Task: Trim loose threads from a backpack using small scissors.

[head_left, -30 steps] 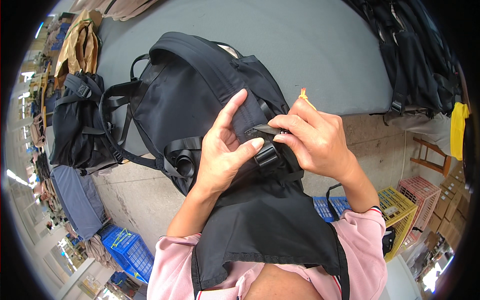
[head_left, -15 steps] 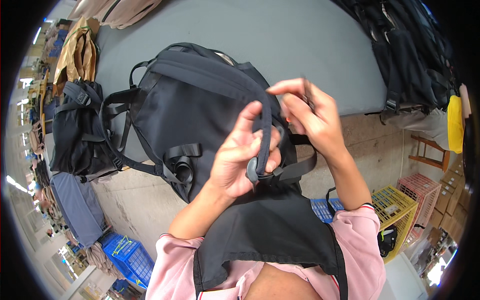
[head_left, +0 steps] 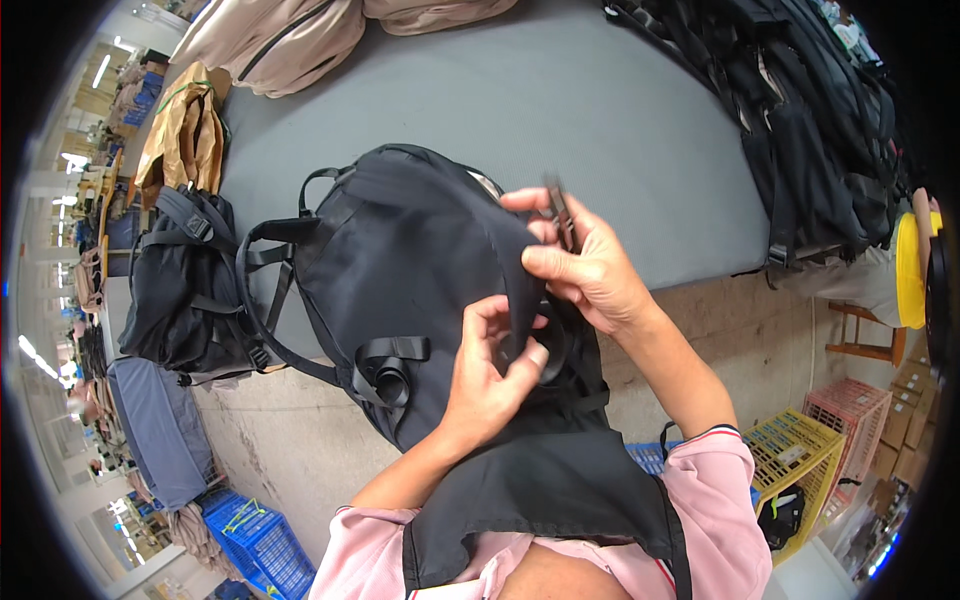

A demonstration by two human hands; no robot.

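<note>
A black backpack (head_left: 430, 250) lies on the grey table in front of me, its webbing hanging loose on the near side. One padded shoulder strap (head_left: 508, 240) runs over its right part toward me. My left hand (head_left: 490, 375) has its fingers curled round the lower end of this strap. Higher up, my right hand (head_left: 585, 262) pinches the strap's edge between thumb and fingers. A small dark tool, seemingly thread snips (head_left: 562, 218), sticks up from the same hand, partly hidden by the fingers and blurred. The strap's buckle is hidden behind my hands.
Another black backpack (head_left: 185, 275) sits at the table's left edge beside a brown paper bag (head_left: 185, 135). Beige bags (head_left: 285, 45) lie at the far left, and black bags (head_left: 820, 150) are heaped at right. Blue (head_left: 255, 535), yellow (head_left: 795, 450) and pink crates (head_left: 850, 410) stand below.
My right hand has closed on the strap, with the dark tool now upright in it. My left fingers have curled further round the strap, and its buckle has gone out of sight. The view has shifted slightly.
</note>
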